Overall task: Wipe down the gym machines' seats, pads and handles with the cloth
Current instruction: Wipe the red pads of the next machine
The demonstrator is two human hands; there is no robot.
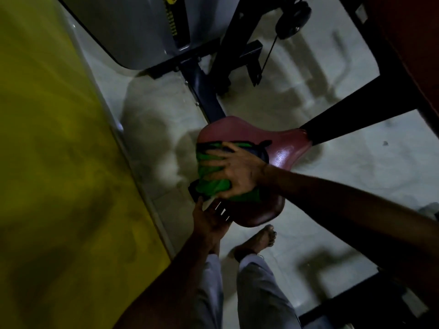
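Cloth (211, 188): looked soft, limp, light; pinned flat on seat (282, 153) under splayed right hand (240, 172); left hand (209, 222) at seven o'clock, grip unclear.

The cloth (210, 162) lies on the seat's (285, 153) left half, under my right hand (235, 172); my left hand (209, 222) at its near edge.

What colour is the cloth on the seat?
The cloth is green with dark bands, shown in the head view.

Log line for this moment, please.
step: wiping seat | right hand: pressing cloth flat | left hand: at seat edge, grip unclear
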